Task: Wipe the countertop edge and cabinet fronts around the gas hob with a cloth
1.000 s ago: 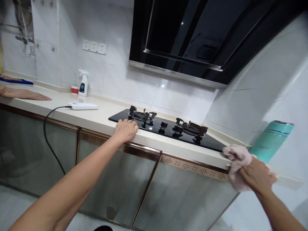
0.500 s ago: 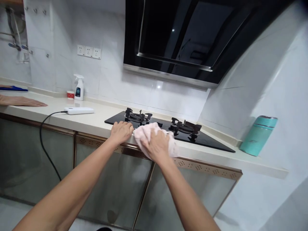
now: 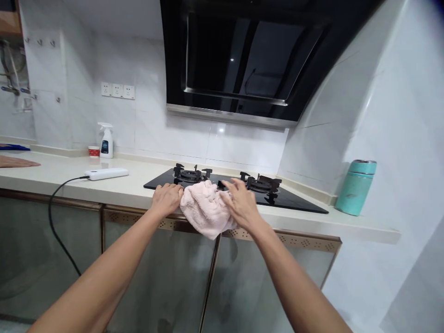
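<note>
A pale pink cloth (image 3: 205,210) lies bunched over the front edge of the counter, before the black gas cooktop (image 3: 294,203), and its lower part hangs down the cabinet front. My left hand (image 3: 166,199) is closed at the counter edge, its curled fingertips on the cloth's left side. At the cloth's right side, my right hand (image 3: 242,203) has its fingers spread and the thumb near the fabric; its fingertips reach towards the cooktop's front. Whether the thumb presses on the cloth is hard to see.
Two burners with black pan supports (image 3: 192,173) stand behind my hands, under a black range hood (image 3: 232,60). A turquoise flask (image 3: 356,187) stands right. Left are a white device with a cable (image 3: 107,174), a spray bottle (image 3: 106,143), a red cup (image 3: 94,151) and another person's hand (image 3: 17,161).
My right hand has loosened from the cloth and shifted right, its fingers spreading. The cloth now hangs lower over the edge. My view has shifted slightly, and the other person's hand has slid left in it.
</note>
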A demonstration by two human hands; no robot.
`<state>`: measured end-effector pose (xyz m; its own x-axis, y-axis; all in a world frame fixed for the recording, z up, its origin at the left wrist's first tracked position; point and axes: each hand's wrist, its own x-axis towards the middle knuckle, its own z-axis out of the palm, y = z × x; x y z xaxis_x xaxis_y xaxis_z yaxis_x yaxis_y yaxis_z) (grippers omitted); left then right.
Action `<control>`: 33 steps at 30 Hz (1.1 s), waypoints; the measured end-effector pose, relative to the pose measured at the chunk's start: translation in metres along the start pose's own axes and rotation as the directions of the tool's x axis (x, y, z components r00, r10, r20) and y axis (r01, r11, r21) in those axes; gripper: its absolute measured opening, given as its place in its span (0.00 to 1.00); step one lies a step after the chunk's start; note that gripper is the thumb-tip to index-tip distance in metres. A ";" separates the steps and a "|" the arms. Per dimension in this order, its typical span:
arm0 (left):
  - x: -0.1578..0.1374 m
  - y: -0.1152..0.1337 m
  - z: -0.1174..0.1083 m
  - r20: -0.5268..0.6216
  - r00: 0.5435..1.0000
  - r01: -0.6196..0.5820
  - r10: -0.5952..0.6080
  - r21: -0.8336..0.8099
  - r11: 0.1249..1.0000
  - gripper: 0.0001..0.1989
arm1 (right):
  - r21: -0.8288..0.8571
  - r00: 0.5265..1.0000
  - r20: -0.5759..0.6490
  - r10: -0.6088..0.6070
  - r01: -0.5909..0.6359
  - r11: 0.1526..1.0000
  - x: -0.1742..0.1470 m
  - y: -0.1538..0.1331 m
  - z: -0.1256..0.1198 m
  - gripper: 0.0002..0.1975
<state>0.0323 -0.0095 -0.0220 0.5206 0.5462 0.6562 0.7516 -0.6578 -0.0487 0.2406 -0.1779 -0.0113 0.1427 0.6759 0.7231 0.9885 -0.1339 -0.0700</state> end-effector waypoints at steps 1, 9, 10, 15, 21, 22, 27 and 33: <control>0.001 -0.001 0.001 0.000 1.000 0.004 -0.004 -0.003 1.000 0.21 | -0.028 0.999 -0.019 0.028 -0.029 0.999 -0.002 0.017 -0.004 0.28; 0.005 -0.004 0.005 0.020 1.000 0.007 -0.006 -0.039 0.999 0.22 | -0.215 0.958 -0.275 0.074 -0.136 0.967 -0.062 0.100 0.029 0.22; 0.005 -0.005 0.004 0.028 1.000 0.006 -0.005 -0.042 0.999 0.22 | -0.223 0.941 -0.333 0.061 -0.142 0.964 -0.065 0.099 0.034 0.21; 0.008 -0.009 -0.005 0.088 0.996 -0.002 0.008 -0.070 0.998 0.22 | -0.206 0.869 -0.496 0.003 -0.121 0.971 -0.062 0.093 0.043 0.17; 0.013 0.000 -0.027 -0.125 0.977 0.128 -0.171 -0.298 0.946 0.21 | -0.188 0.832 -0.555 -0.008 -0.115 0.975 -0.059 0.096 0.047 0.16; 0.013 0.007 -0.029 -0.187 0.968 0.104 -0.170 -0.319 0.942 0.21 | -0.184 0.829 -0.560 -0.004 -0.120 0.976 -0.059 0.096 0.048 0.16; 0.008 0.061 -0.027 -0.076 0.980 -0.195 0.185 -0.144 0.970 0.23 | -0.162 0.832 -0.555 0.018 -0.129 0.978 -0.058 0.095 0.048 0.15; 0.006 0.093 -0.018 0.059 0.986 -0.159 0.155 0.078 0.984 0.37 | -0.157 0.844 -0.531 0.067 -0.175 0.972 -0.055 0.089 0.044 0.13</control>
<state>0.0985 -0.0764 -0.0089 0.6537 0.4673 0.5953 0.6883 -0.6941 -0.2109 0.3233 -0.1954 -0.0877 0.1601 0.1767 0.9712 0.9279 -0.3625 -0.0870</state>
